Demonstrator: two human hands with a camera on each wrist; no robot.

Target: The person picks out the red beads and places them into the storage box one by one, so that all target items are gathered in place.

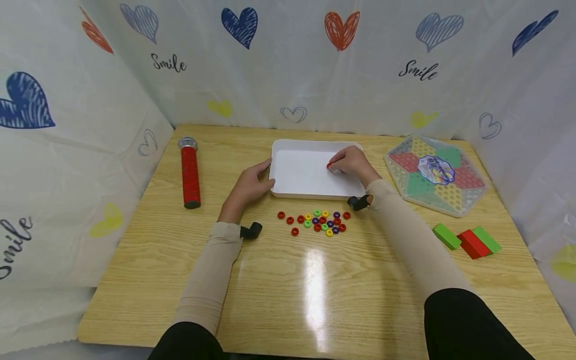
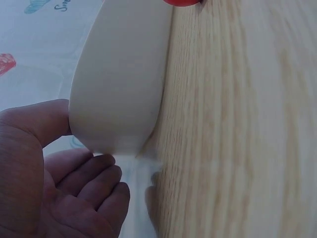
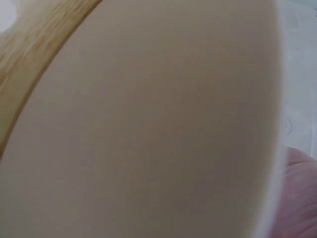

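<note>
A white rectangular tray [image 1: 301,187] lies at the table's middle. My left hand [image 1: 264,175] holds its near left corner, thumb along the left rim and fingers round the corner. In the left wrist view the tray's corner [image 2: 124,84] sits between the thumb and the curled fingers [image 2: 101,181]. Inside the tray's right part, my right hand [image 1: 335,166] pinches a small red ring [image 1: 329,165] low over the floor. The right wrist view is filled by the blurred tray floor [image 3: 148,124]. A cluster of several coloured rings [image 1: 317,221] lies on the wood just in front of the tray.
A red cylinder with a silver cap [image 1: 190,172] lies left of the tray. A hexagonal coloured peg board [image 1: 435,174] sits at the right, with green and red blocks [image 1: 470,242] nearer the front. Heart-printed curtains enclose three sides of the wooden table [image 1: 315,290].
</note>
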